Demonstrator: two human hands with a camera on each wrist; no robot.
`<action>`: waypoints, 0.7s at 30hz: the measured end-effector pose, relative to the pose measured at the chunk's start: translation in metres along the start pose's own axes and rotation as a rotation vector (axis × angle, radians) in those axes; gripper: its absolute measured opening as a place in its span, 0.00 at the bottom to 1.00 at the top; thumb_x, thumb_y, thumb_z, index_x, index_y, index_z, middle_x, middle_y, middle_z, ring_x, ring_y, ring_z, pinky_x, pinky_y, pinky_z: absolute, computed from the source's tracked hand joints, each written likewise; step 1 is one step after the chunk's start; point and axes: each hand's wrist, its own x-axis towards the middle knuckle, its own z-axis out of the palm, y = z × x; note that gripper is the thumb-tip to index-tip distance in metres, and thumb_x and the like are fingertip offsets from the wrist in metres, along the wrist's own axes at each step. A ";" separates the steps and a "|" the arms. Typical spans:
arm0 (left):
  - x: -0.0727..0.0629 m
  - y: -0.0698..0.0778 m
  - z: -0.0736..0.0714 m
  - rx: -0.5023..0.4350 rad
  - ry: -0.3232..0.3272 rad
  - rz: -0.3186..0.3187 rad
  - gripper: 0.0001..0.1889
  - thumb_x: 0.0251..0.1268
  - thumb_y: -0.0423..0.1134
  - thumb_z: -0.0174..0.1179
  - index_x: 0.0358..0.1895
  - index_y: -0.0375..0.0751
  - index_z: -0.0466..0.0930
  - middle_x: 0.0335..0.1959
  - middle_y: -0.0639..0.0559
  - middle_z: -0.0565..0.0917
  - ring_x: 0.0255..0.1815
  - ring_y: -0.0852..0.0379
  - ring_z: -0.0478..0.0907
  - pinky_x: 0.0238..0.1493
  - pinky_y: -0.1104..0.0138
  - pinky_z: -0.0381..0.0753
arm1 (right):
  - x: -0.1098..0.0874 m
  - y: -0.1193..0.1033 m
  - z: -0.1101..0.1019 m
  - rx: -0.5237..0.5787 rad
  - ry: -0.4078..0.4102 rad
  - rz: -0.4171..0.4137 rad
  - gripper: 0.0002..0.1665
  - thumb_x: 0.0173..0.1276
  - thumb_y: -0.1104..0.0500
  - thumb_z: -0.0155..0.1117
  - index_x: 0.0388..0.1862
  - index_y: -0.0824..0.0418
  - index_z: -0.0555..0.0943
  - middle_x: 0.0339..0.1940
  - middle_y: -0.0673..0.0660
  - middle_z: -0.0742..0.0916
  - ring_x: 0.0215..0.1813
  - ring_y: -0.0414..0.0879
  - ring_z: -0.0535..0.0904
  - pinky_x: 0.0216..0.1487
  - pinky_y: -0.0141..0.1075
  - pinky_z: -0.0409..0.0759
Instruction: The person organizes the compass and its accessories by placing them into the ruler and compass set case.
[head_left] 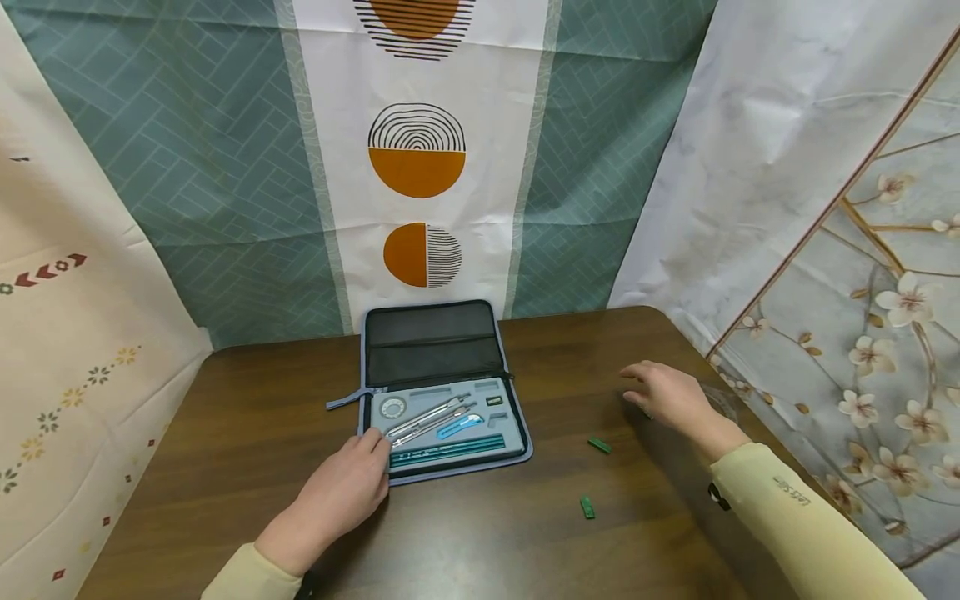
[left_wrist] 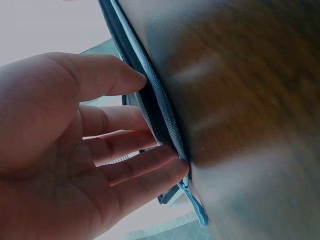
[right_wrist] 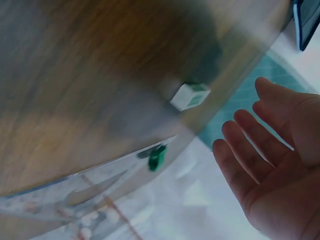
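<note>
Presently your left hand (head_left: 348, 479) is resting at the near left corner of a blue-grey zipped fabric case (head_left: 527, 433); in the left wrist view its thumb and extended fingers are spreading apart, fingertips touching the zip edge. The case is lying unfolded near the middle of a dark brown wooden table (head_left: 225, 450), its black-lined lid (head_left: 431, 327) pointing away from you. A pale grey moulded tray (head_left: 512, 421) is holding dark green pencils (head_left: 450, 450), a light blue cutter (head_left: 460, 427), slim silver metal drawing instruments (head_left: 429, 415), a round white disc (head_left: 392, 407) and a small dark green block (head_left: 494, 401).

Your right hand (head_left: 667, 396) is hovering over the table's right side, fingers loosely extended, palm holding nothing visible. In the right wrist view, a white-and-green block (right_wrist: 190, 96) is sitting on the table near those fingers, apart from them. Two small green strips, a farther one (head_left: 599, 445) and a nearer one (head_left: 587, 507), are lying between case and right arm.

Writing: dark script (head_left: 791, 490) is running along your pale yellow right sleeve (head_left: 795, 525), apparently beginning "Let's"; the remainder is too small to read. Markings on the pencils and disc are staying illegible.
</note>
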 end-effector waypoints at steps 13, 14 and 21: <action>0.000 0.000 -0.001 0.008 -0.019 -0.009 0.17 0.63 0.33 0.78 0.50 0.32 0.84 0.43 0.45 0.79 0.39 0.51 0.79 0.35 0.59 0.87 | -0.007 0.036 -0.001 -0.038 -0.024 0.154 0.27 0.75 0.57 0.78 0.69 0.66 0.85 0.63 0.72 0.87 0.52 0.66 0.89 0.40 0.57 0.88; 0.000 0.000 -0.001 0.008 -0.019 -0.009 0.17 0.63 0.33 0.78 0.50 0.32 0.83 0.43 0.45 0.79 0.39 0.51 0.79 0.35 0.59 0.87 | -0.007 0.039 -0.001 -0.039 -0.025 0.169 0.28 0.75 0.57 0.78 0.69 0.66 0.84 0.64 0.73 0.87 0.53 0.67 0.89 0.41 0.59 0.87; 0.001 0.001 0.000 0.009 -0.019 -0.007 0.17 0.63 0.33 0.78 0.50 0.32 0.83 0.43 0.45 0.79 0.39 0.50 0.79 0.34 0.59 0.87 | -0.010 0.058 0.000 -0.041 -0.016 0.238 0.32 0.74 0.55 0.79 0.71 0.66 0.82 0.63 0.74 0.86 0.55 0.75 0.86 0.44 0.70 0.84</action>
